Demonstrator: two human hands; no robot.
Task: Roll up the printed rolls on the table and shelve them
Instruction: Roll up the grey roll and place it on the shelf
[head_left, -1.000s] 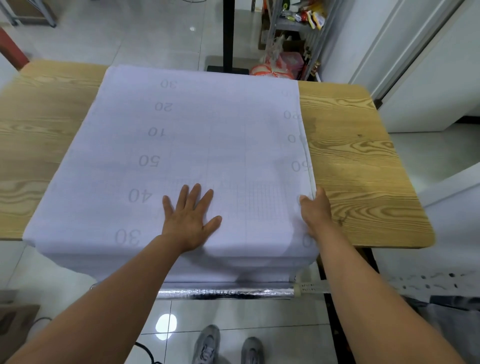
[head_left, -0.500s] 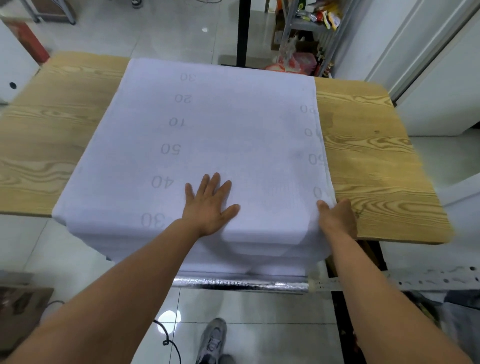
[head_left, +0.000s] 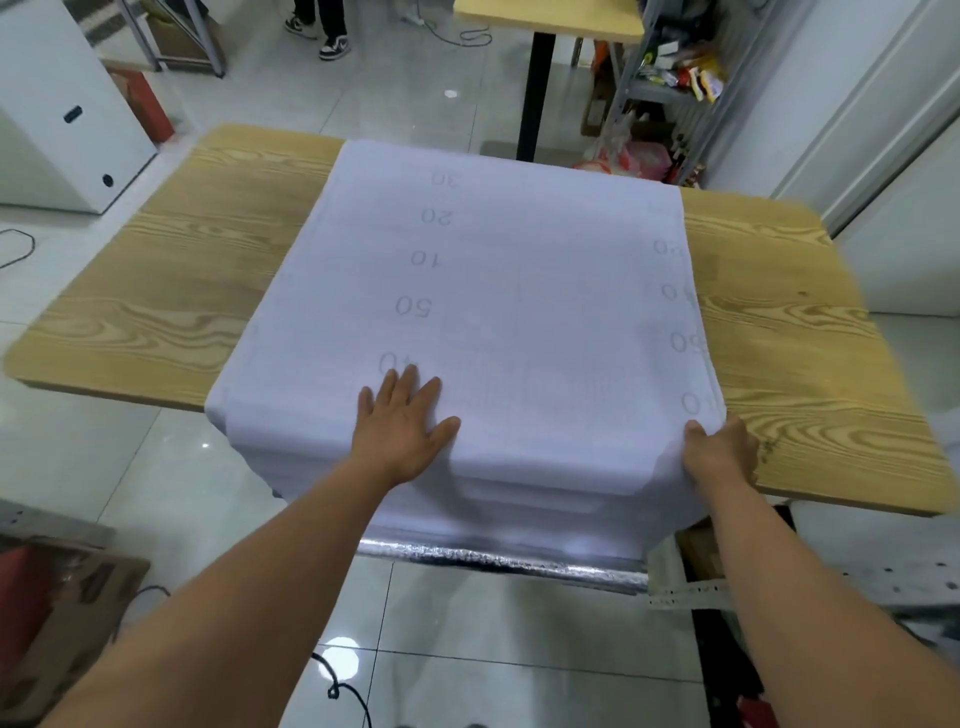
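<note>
At the near edge of the desk (head_left: 810, 374), the printed sheet (head_left: 493, 322) lies spread flat across the middle. Its near end drapes over the edge toward a silver-wrapped roll (head_left: 493, 558) just below; I cannot tell whether the sheet is wound onto it. Left hand (head_left: 400, 421): grip apart, palm and splayed fingers flat on the sheet by the printed 40. I read this as pinning the sheet so it cannot slide. Right hand (head_left: 719, 454): at the sheet's near right corner, thumb on top, grip apparently clamped on the edge, the fingers beneath hidden. I judge this hand is there to square the edge and take up slack before winding. The desk portion is not yet rolled, and shelving has not begun. A metal rack (head_left: 670, 78) stands beyond the far right corner. Risk: the sheet looks thin, so uneven pull could skew the roll.
</note>
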